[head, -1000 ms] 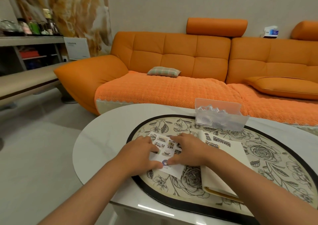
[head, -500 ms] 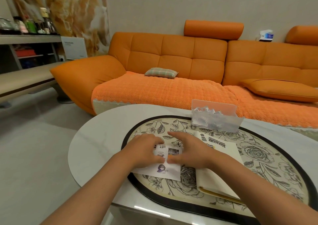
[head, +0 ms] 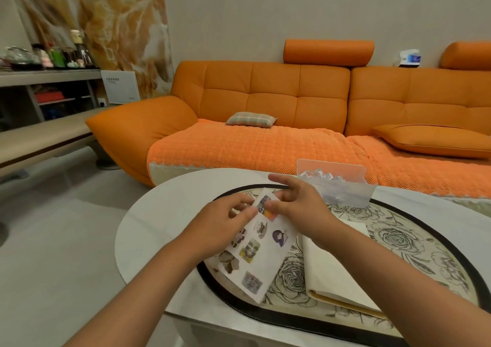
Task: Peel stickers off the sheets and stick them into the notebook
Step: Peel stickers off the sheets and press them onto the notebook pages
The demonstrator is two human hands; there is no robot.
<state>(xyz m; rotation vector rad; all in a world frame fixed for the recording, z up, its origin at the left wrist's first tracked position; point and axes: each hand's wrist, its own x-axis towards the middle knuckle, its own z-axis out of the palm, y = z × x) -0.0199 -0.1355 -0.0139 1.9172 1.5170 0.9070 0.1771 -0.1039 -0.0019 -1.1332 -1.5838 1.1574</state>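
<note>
Facing orange sofa (head: 273, 94); sheet (head: 265, 257) over table (head: 159, 227)

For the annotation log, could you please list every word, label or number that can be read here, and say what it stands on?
Nothing here can be read.
On the white panel beside the shelf: a dark line of print near its top, too blurred to read.
On the blue and white box behind the sofa: print too small to read.
On the sticker sheet: pictures only, no legible words.

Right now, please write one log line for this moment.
left hand: holds sticker sheet; right hand: pinches sheet top; notebook: lies on mat
</note>
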